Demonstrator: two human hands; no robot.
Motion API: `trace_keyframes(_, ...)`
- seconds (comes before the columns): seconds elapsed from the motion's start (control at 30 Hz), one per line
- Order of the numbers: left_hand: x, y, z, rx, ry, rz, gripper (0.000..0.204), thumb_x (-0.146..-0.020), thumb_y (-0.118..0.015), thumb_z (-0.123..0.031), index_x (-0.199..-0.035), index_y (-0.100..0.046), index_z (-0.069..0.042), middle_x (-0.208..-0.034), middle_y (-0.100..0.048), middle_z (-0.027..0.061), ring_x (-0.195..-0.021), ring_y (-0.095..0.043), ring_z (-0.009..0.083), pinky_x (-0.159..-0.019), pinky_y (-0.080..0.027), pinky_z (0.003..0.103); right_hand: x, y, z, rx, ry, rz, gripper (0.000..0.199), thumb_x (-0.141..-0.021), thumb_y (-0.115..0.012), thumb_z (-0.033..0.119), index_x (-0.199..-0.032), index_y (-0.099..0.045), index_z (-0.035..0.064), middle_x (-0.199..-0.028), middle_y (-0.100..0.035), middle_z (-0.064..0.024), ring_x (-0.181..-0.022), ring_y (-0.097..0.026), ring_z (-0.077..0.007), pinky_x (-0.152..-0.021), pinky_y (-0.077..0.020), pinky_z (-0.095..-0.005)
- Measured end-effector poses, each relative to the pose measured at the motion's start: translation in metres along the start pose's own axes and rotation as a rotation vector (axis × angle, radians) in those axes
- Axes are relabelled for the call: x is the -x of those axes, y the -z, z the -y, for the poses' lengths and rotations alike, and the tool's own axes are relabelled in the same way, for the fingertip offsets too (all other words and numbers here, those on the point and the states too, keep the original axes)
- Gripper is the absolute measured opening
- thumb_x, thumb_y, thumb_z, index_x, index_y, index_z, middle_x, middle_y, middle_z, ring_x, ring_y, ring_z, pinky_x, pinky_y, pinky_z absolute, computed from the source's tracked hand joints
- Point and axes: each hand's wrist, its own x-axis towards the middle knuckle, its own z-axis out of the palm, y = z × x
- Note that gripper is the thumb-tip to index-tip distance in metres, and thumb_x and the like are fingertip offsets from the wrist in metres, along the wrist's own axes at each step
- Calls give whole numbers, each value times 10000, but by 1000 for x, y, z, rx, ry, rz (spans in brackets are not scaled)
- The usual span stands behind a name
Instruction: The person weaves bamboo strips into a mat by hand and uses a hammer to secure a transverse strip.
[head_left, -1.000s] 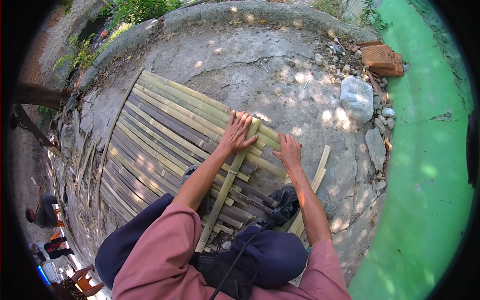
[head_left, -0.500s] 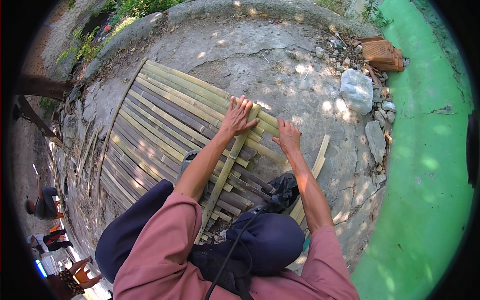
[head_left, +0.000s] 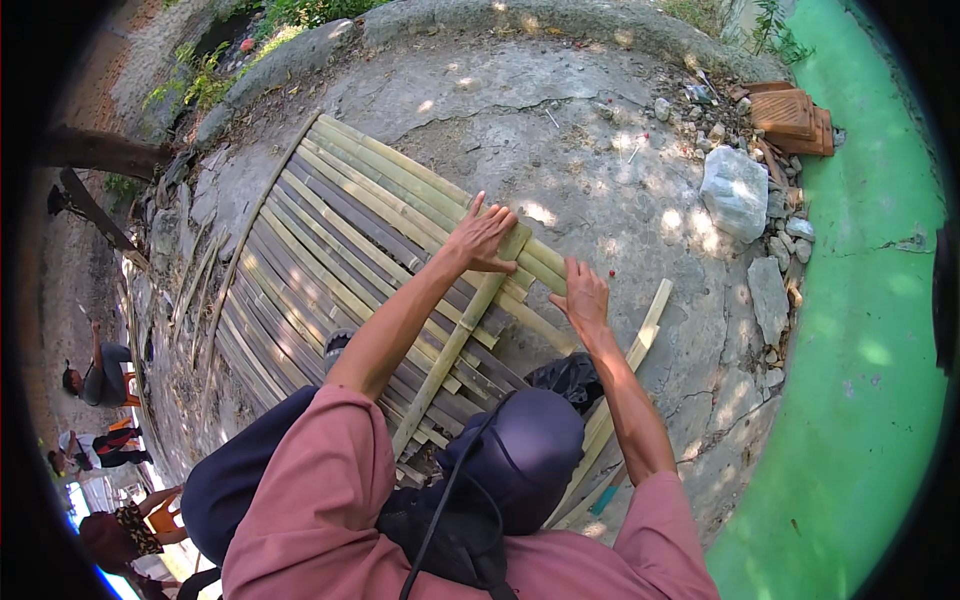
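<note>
A panel of split-bamboo strips [head_left: 330, 260] lies on the ground in front of me, its strips side by side in green, tan and dark brown. A bamboo cross slat [head_left: 440, 370] runs over the strips near their right ends. My left hand [head_left: 483, 238] lies with fingers spread over the far strips beside the slat's far end, its thumb toward the slat. My right hand [head_left: 584, 298] is closed round the protruding end of a far bamboo strip [head_left: 543, 262]; its fingertips are partly hidden. A thin curved rod [head_left: 250, 235] lies along the panel's left end.
Loose bamboo strips [head_left: 640, 335] and a black plastic bag [head_left: 565, 380] lie by my right knee. Farther right are a pale block [head_left: 735, 193], stones, terracotta tiles [head_left: 790, 118] and a green wall [head_left: 870, 330]. Other people [head_left: 100, 375] are at the far left.
My view has shifted slightly, moving the scene rightward. The right hand has slid a little nearer me along the strip ends. The left hand keeps its place on the panel.
</note>
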Motion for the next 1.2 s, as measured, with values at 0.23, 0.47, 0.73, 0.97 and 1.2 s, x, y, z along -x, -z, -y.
trace_keyframes(0.23,15,-5,-13,121,14,-37,1009,-765,-792,-672,-1471,-512,-8,-1385,-567,170,-1440,-497,359,-1359,-139,664,15,0,8,-19,-37,15,746,-686,-1029,285,-1248,-570,110,-1072,-674,-124,-1039,-723,-348,-844,-567,-481)
trace_keyframes(0.47,-9,-4,1,211,51,117,886,-820,-743,-714,-1359,-596,-26,-1330,-632,183,-1342,-564,372,-1229,-356,591,13,-17,-4,-64,-52,36,773,-685,-1024,278,-1292,-581,98,-1086,-682,-141,-1042,-721,-377,-861,-580,-497)
trace_keyframes(0.73,-41,-3,-22,271,-93,115,1021,-746,-814,-810,-1388,-643,-35,-1310,-698,180,-1321,-638,357,-1187,-445,517,19,-20,-4,-77,-44,45,788,-710,-1019,318,-1321,-570,101,-1122,-688,-127,-1079,-722,-352,-901,-568,-475)
trace_keyframes(0.97,-47,-30,-122,-11,-240,102,699,-709,-953,-435,-1188,-650,-25,-1205,-700,136,-1248,-661,326,-1148,-463,465,24,-13,-18,-95,-134,68,842,-704,-1007,238,-1412,-574,91,-1249,-707,-168,-1158,-710,-372,-936,-570,-489)
trace_keyframes(1.2,-19,-52,-101,70,-128,-10,331,-764,-752,-25,-1072,-629,-32,-1081,-705,135,-1142,-678,328,-999,-496,429,72,16,-10,-464,-298,-401,719,-853,-853,165,-1493,-549,42,-1279,-661,-178,-1248,-657,-314,-1022,-526,-445)
